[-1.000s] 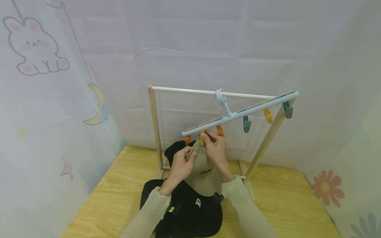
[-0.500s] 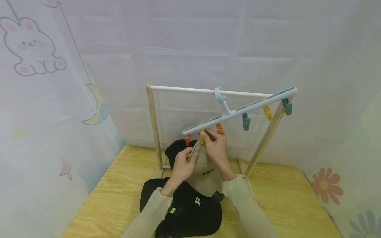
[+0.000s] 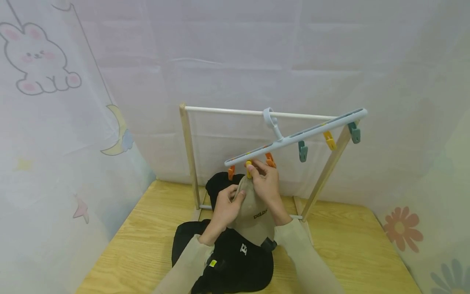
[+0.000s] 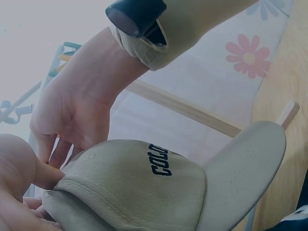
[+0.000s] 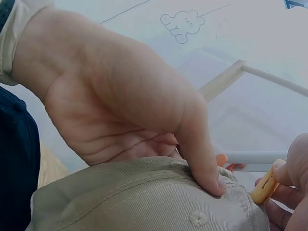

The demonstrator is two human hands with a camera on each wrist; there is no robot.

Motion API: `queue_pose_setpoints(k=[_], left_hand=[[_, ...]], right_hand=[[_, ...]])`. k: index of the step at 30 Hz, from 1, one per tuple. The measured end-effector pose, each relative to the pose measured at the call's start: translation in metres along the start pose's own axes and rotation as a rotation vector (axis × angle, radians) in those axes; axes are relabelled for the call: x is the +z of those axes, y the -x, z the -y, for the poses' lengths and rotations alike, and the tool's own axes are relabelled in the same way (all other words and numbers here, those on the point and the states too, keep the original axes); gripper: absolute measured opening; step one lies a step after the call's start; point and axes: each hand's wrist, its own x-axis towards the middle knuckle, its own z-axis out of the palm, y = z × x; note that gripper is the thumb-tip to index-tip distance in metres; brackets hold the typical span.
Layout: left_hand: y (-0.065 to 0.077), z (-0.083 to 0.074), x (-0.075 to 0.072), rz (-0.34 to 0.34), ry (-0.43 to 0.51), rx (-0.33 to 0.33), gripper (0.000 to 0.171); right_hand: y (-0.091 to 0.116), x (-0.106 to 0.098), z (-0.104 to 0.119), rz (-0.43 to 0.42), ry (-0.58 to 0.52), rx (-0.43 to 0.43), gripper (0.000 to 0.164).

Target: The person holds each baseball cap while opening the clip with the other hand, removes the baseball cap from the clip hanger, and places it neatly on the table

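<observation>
A beige cap with dark lettering is held up under a light-blue clip hanger. My left hand pinches the fabric at the cap's upper left, its thumb on the outside of the crown. With thumb and fingers my right hand pinches the yellow clothespin that hangs from the hanger's lower end. In the right wrist view this clothespin sits right at the cap's edge. Its jaws are largely hidden by the cap and fingers.
The hanger's hook loops over the white bar of a wooden rack; the hanger tilts down to the left. Orange, green and yellow clothespins hang along it. A black cap lies in front on the wooden table; another black item is behind.
The beige cap has shifted slightly to the right with my left hand. My right hand stays on the yellow clothespin, and the hanger has barely moved.
</observation>
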Motion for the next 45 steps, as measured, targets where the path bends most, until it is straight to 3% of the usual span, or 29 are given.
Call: queue_pose_setpoints(k=[12,17,25,33,45], left_hand=[[0.01,-0.002,0.001,0.014,0.046,0.022,0.021],[0.013,-0.001,0.002,0.008,0.061,0.026,0.021],[0.018,-0.005,0.002,0.043,0.16,-0.011,0.024],[0.022,-0.009,0.001,0.063,0.184,-0.003,0.024],[0.023,-0.01,0.0,0.04,0.199,0.009,0.023]], right_hand=[[-0.001,0.002,0.004,-0.009,-0.016,-0.026,0.026],[0.002,0.002,0.003,0.017,-0.027,-0.006,0.034],[0.004,0.0,-0.004,0.021,-0.046,0.015,0.04],[0.005,0.0,-0.004,0.046,-0.037,0.009,0.041],[0.011,-0.008,-0.006,0.116,-0.043,0.026,0.044]])
